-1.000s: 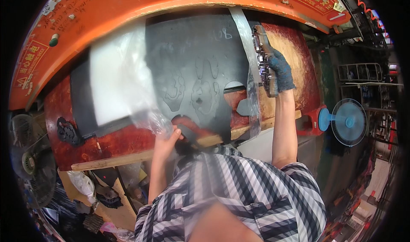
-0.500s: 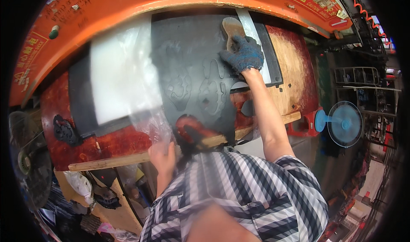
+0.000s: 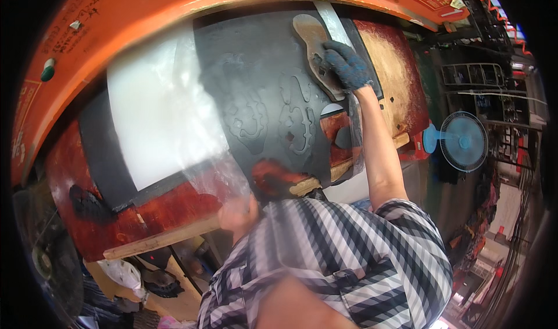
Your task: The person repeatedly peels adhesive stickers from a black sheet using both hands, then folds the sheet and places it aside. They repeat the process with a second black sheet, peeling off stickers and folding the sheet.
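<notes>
My right hand (image 3: 349, 67), in a blue-grey work glove, grips the right edge of a brown, sole-shaped cutting die (image 3: 311, 41) with its fingers bent. The die rests on a black sheet (image 3: 256, 50) marked with several sole-like outlines. My left hand (image 3: 237, 211) is bare and smeared by motion at the table's near edge. It is beside the lower end of a clear plastic film (image 3: 215, 178), and its fingers cannot be made out. A dark red gap (image 3: 276, 175) shows through the near part of the black sheet.
A white sheet (image 3: 157, 108) lies left of the black one, on a red table (image 3: 174, 201) with a wooden edge strip. An orange machine beam (image 3: 145, 15) spans the far side. A dark cut-out scrap (image 3: 87, 204) lies at left. A blue fan (image 3: 463, 141) stands at right.
The cutting die now shows more fully and sits angled, with my right hand moved to its right edge. My left hand has shifted slightly right. The whole view has turned a little.
</notes>
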The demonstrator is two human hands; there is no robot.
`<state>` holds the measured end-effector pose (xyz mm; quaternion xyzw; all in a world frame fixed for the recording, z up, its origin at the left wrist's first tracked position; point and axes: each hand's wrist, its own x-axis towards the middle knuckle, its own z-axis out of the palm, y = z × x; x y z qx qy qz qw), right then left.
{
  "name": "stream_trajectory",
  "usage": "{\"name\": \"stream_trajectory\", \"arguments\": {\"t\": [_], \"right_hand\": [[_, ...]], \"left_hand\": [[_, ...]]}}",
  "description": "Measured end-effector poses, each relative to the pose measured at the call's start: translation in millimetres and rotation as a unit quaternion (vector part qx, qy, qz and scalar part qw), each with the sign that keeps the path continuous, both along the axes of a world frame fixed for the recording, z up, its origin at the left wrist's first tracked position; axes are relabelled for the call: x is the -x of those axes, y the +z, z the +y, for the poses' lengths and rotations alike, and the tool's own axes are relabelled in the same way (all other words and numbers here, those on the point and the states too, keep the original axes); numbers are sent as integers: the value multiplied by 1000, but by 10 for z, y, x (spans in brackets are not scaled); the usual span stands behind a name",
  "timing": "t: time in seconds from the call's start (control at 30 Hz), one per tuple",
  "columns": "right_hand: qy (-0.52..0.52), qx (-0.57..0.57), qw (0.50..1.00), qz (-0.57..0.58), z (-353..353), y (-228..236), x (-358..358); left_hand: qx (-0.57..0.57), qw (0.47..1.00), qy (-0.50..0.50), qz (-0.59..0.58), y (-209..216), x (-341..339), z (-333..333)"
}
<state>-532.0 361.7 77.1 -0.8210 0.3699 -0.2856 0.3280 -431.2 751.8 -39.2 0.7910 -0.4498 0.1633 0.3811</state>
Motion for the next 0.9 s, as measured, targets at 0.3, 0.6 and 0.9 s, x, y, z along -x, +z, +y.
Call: {"name": "stream_trajectory", "arguments": {"t": [0.3,0.6,0.9], "right_hand": [[-126,349,928,27,665,-447,356],[-122,331,930,106,698,-416,312],[-8,186,982,19,286,-209,385]], "left_hand": [[35,998,-2,-60,-66,-58,2],[34,999,-25,-31,-96,-38,54],[43,995,55,-71,5,27,-40]]}}
